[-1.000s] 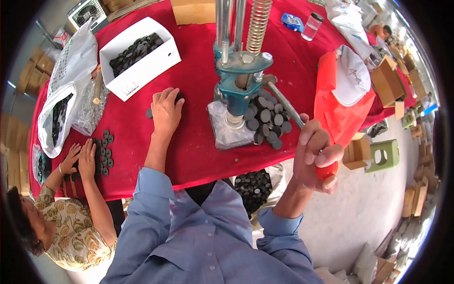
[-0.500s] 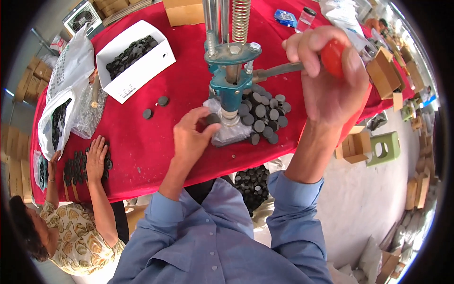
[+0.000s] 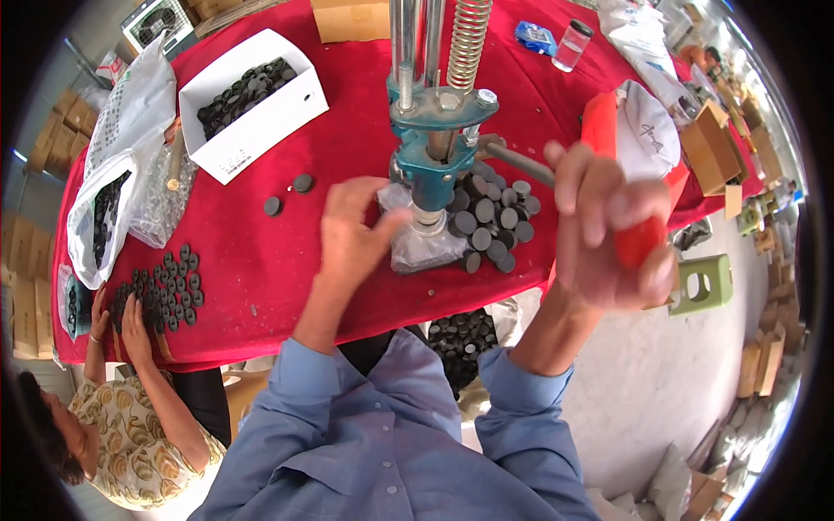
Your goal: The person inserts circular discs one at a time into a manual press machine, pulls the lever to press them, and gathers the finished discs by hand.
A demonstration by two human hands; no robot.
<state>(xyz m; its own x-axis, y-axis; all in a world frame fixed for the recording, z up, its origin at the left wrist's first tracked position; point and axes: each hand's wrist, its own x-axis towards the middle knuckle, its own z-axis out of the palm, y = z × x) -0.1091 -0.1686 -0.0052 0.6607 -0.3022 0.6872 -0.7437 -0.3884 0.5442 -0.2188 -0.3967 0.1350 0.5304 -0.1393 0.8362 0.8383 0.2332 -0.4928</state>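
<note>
A blue-green hand press (image 3: 432,178) with a spring and steel columns stands before me. My left hand (image 3: 350,236) is beside its base, thumb and fingers apart, with no disc showing between them. The fingertips are near the clear plastic (image 3: 426,253) wrapped round the press base. My right hand (image 3: 608,234), smeared by motion, is closed round the red knob (image 3: 641,243) of the press lever (image 3: 521,164). A heap of black round discs (image 3: 491,217) lies right of the press. What sits under the ram is hidden.
A white box (image 3: 254,104) of black pieces stands back left, near two loose discs (image 3: 273,206). A co-worker's hands (image 3: 135,332) rest by black parts (image 3: 178,288) at left. A jar (image 3: 572,46) and a white cap (image 3: 648,130) are at right.
My right hand has pulled the lever knob lower and nearer. The black disc in my left fingers no longer shows. The co-worker's hand has shifted left, uncovering rows of black parts.
</note>
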